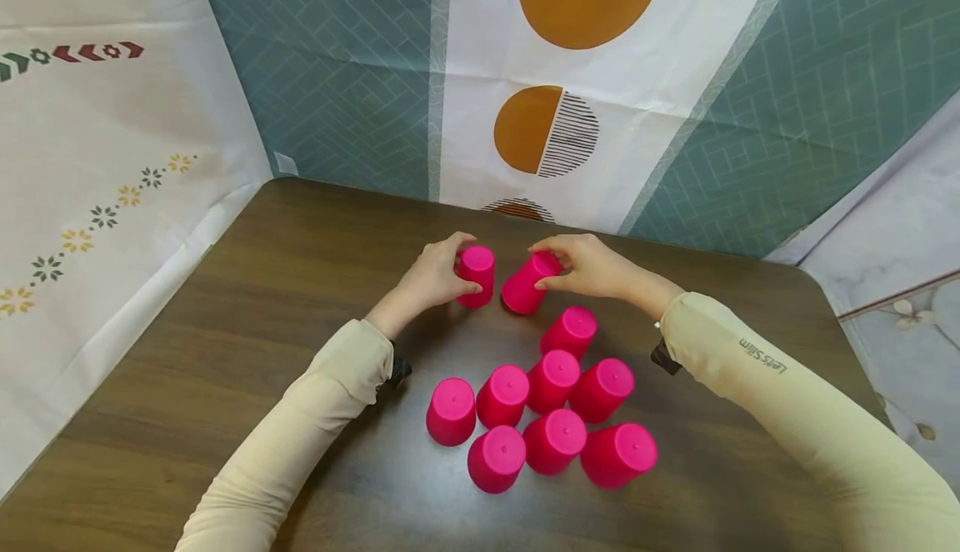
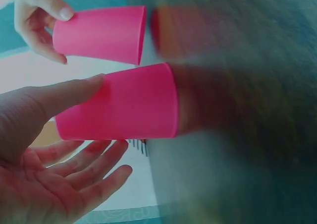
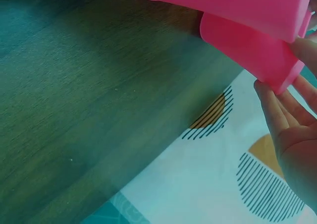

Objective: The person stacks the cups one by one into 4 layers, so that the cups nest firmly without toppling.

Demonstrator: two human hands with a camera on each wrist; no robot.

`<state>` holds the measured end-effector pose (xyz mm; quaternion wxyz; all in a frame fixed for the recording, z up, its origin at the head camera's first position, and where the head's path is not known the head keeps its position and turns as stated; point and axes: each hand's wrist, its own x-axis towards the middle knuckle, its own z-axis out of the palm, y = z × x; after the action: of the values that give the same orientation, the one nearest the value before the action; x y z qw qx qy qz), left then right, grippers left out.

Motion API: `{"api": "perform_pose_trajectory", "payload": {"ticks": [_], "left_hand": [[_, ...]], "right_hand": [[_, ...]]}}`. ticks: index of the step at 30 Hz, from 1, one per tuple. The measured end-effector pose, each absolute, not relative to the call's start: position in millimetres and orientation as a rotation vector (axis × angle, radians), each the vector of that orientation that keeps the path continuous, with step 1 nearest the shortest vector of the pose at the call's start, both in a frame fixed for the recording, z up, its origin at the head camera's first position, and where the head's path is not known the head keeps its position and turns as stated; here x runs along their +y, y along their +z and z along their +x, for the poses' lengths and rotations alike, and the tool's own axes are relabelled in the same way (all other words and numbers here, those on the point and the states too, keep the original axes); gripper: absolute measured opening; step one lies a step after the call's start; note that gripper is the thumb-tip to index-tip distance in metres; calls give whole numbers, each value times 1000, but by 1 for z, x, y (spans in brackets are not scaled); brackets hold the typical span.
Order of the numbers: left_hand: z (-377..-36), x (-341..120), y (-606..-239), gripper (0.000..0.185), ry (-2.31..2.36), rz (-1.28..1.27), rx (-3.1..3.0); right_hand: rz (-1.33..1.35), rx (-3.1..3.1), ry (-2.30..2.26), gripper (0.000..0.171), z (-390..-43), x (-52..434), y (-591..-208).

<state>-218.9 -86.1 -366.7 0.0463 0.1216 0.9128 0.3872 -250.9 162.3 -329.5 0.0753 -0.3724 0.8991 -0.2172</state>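
Note:
Toward the back of the table, my left hand [image 1: 437,273] holds an upside-down pink plastic cup [image 1: 477,275] between thumb and fingers. In the left wrist view that cup [image 2: 124,105] has its wide rim close over the tabletop, with the thumb on its side. Just to the right, my right hand [image 1: 592,267] grips a second pink cup [image 1: 529,283] near its narrow base; it leans, wide rim down. A small gap parts the two held cups. The right wrist view shows the right hand [image 3: 299,140] at the picture's edge beside two overlapping pink cups.
Several more pink cups stand upside down in a loose cluster nearer to me, among them one cup [image 1: 570,331] just below my right hand and one [image 1: 452,410] at the left end. Behind the brown wooden table [image 1: 187,352] hangs a patterned cloth [image 1: 480,118].

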Motion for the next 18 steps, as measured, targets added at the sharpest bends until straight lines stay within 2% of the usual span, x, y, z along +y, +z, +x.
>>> {"api": "perform_pose_trajectory", "payload": {"ticks": [13, 18], "left_hand": [[-220, -87, -371, 67, 1230, 374, 2780], [-221, -87, -373, 65, 1226, 394, 2768]], "right_hand": [[-1191, 2695, -531, 51, -257, 143, -332], [-1129, 2661, -596, 52, -259, 140, -332]]}}
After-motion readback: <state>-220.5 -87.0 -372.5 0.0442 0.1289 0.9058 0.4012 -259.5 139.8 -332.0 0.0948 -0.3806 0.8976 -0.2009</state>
